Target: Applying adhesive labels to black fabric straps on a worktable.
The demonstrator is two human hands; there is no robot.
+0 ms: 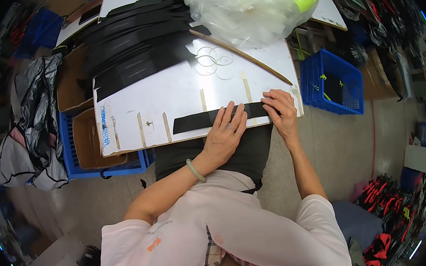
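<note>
A long, flat black strip (191, 123) lies along the near edge of the white table (163, 99). It looks like fabric, though its exact material cannot be made out. My left hand (224, 136) rests flat across the strip's middle, fingers stretched out and slightly apart, and a pale bangle circles that wrist. At the strip's right end is my right hand (282, 110), its fingers bent over the end and the thumb against it. That end is partly hidden under the fingers. Short tan tape lines (202, 99) mark the tabletop beyond the strip.
Overlapping stacks of black strips (140, 68) cover the table's far left. A wooden stick (247, 58) lies slanting beside loose thin rings (207, 61). Behind it bulges a clear plastic bag (252, 11). Blue crates stand right (343, 100) and left (75, 167), the left one holding a cardboard box (90, 139).
</note>
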